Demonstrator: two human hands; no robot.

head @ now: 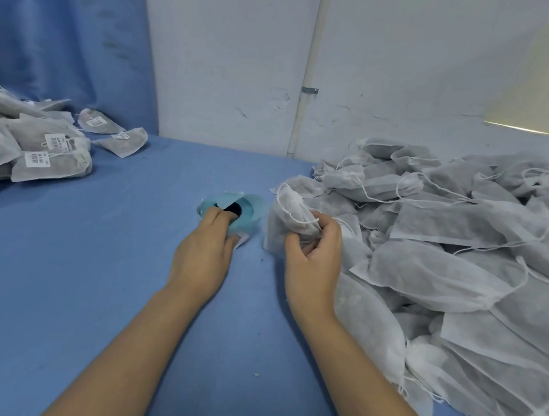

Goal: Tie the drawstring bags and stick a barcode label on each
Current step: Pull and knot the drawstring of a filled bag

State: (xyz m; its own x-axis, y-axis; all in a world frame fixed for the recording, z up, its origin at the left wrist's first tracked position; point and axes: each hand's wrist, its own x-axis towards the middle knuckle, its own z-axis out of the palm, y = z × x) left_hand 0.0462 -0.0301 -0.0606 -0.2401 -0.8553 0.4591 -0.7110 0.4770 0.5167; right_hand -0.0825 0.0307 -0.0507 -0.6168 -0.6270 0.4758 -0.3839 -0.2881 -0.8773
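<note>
left grip (205, 251): fingers (218, 216) on label roll (247, 210), worktop (94, 257) centre, pinch cannot tell | right grip (312, 255): curled round drawstring bag (279, 228) | untied pile (446, 258): right edge | labelled pile (31, 147): left edge

Pale teal round label roll (253, 210), black core; left of it grey fabric bags (69, 165) with white black-barred paper labels (37, 159); right, whitish fabric bags (444, 278)

Left hand (203, 251) outstretched, right hand (312, 258) curled.
</note>
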